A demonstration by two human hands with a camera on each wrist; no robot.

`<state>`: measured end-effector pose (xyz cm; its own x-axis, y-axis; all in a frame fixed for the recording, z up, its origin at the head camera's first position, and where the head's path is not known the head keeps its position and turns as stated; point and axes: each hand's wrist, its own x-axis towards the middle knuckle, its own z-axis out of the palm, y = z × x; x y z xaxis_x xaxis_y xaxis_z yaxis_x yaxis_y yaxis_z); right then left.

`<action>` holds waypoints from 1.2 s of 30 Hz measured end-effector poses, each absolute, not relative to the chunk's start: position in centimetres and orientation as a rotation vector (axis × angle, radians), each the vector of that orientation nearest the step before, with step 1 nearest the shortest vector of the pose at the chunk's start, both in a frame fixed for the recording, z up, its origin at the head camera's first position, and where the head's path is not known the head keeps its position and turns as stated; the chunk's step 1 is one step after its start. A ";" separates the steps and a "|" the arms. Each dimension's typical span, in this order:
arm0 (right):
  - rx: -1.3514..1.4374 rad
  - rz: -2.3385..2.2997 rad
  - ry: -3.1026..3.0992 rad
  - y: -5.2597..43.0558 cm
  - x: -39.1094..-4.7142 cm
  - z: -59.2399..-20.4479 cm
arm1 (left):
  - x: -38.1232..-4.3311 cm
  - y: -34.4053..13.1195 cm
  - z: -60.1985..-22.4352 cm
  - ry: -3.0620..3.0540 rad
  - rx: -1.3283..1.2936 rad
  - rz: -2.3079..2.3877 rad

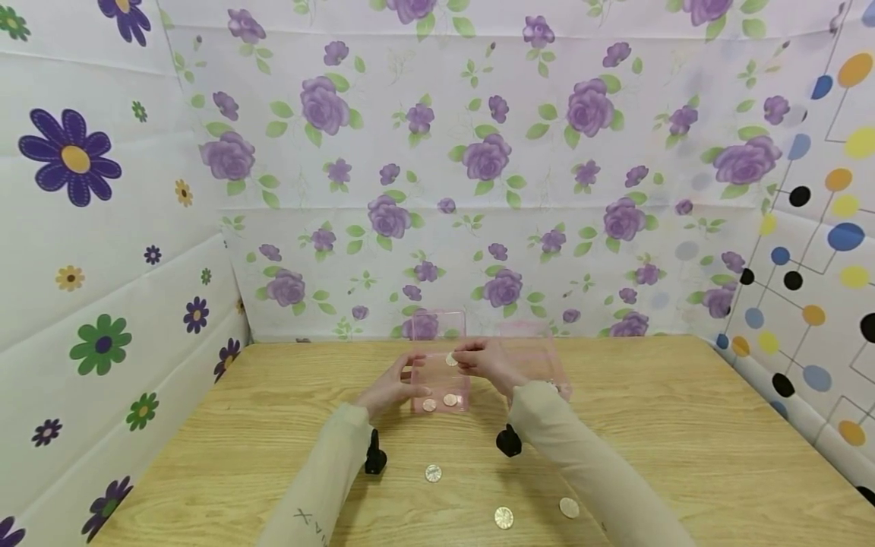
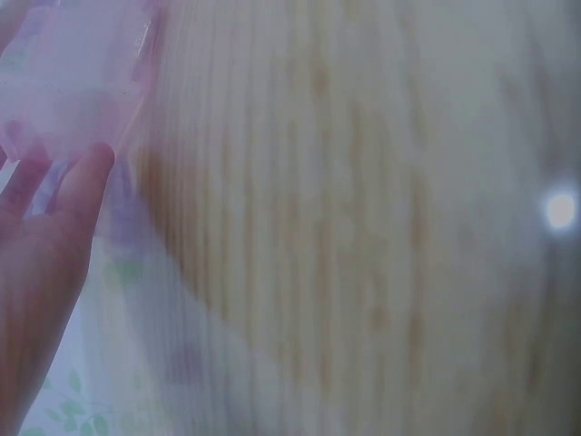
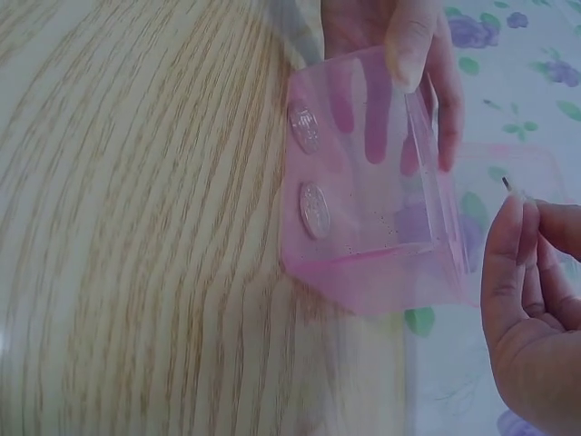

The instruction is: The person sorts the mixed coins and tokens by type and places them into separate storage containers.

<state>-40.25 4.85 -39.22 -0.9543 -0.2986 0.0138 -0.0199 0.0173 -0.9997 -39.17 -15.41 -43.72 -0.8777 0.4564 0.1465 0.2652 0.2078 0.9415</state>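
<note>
A clear pink plastic box point(image 1: 440, 380) with its lid point(image 1: 439, 313) raised stands in the middle of the table. My left hand point(image 1: 391, 386) grips its left side; in the right wrist view the thumb lies over the rim and the fingers show through the wall. Two coins lie inside the box, a left coin point(image 1: 429, 405) and a right coin point(image 1: 450, 399). Above the box my right hand point(image 1: 488, 363) pinches another coin point(image 1: 452, 359) between thumb and fingers; in the right wrist view that coin is seen nearly edge-on. Only part of the left hand point(image 2: 45, 236) appears in the left wrist view.
A second pink box point(image 1: 536, 361) stands behind the right wrist, partly hidden by it. Nearer me on the wooden table point(image 1: 683, 425) lie three loose coins: one in the middle point(image 1: 434, 473), one in front point(image 1: 503, 518) and one to the right point(image 1: 569, 507).
</note>
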 end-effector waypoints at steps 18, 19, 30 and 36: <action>-0.367 -2.037 1.975 4.6 -38.8 -36.4 | -39.1 -15.3 -43.4 2.298 0.639 1.738; -0.372 -2.039 1.972 4.6 -38.8 -36.2 | -39.1 -15.3 -43.4 2.304 0.636 1.736; -0.477 -2.096 1.956 5.1 -38.8 -36.3 | -39.1 -15.3 -43.5 2.310 0.645 1.738; -0.469 -2.057 1.922 5.4 -38.1 -35.8 | -39.2 -15.3 -43.6 2.319 0.649 1.733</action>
<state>-38.12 5.38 -35.75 -0.9060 -0.4214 0.0410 -0.0124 -0.0704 -0.9974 -39.19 -15.34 -43.55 -0.8901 0.4403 0.1179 0.2378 0.2279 0.9442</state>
